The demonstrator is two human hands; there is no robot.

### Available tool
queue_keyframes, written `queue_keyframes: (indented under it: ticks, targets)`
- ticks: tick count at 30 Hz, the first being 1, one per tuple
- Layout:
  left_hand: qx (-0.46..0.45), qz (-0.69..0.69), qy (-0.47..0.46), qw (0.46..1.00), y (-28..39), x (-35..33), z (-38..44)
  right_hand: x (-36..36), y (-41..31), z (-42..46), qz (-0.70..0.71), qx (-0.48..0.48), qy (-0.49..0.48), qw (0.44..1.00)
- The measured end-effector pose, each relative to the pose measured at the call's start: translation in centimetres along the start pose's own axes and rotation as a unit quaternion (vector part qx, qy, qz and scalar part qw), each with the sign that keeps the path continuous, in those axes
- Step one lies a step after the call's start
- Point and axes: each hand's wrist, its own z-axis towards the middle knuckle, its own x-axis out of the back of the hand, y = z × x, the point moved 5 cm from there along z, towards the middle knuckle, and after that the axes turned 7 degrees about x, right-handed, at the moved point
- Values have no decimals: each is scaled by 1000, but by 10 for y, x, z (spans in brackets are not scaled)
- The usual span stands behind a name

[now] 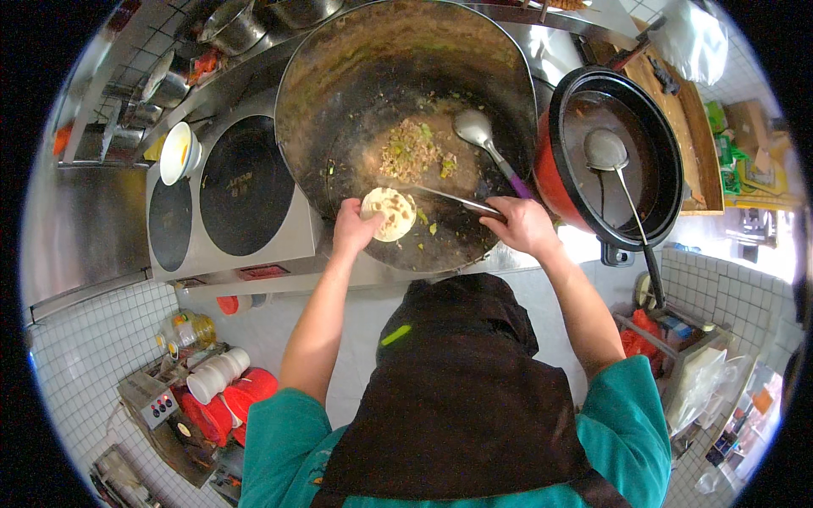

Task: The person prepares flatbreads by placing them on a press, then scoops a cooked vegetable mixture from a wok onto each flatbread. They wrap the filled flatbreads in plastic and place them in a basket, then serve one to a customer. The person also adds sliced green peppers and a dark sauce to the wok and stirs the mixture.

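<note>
A round browned flatbread (395, 219) is held by its left edge in my left hand (357, 227), above the near part of a large, dark, deep pan (356, 82). My right hand (524, 223) grips the handle of a thin metal utensil (452, 198), whose tip points left, just above the bread's upper edge; whether it is a knife or a spatula I cannot tell. Chopped meat with green bits (409, 151) lies in the pan's middle. To its right rests a metal ladle (473, 129) with a purple handle, leaning towards the pan's right side.
Right of the pan stands a red pot with a black rim (674, 190), holding dark liquid and a long-handled strainer ladle (604, 150). On the left are round black cooktop plates (244, 184) and a white bowl (179, 154). Beyond the red pot lies a wooden tray (702, 168).
</note>
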Motion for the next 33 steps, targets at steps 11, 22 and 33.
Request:
queue_keyframes:
  ticks: [11, 22, 33]
  targets:
    - [-17, -156, -52, 986, 9, -15, -22, -8, 35, -138, 145, -266, 36, 952]
    - [-149, -541, -131, 817, 49, 44, -54, -44, 16, -11, 91, -121, -41, 988]
    - [-211, -585, -249, 743, 128, 26, -94, 72, -125, 77, 268, 81, 86, 956]
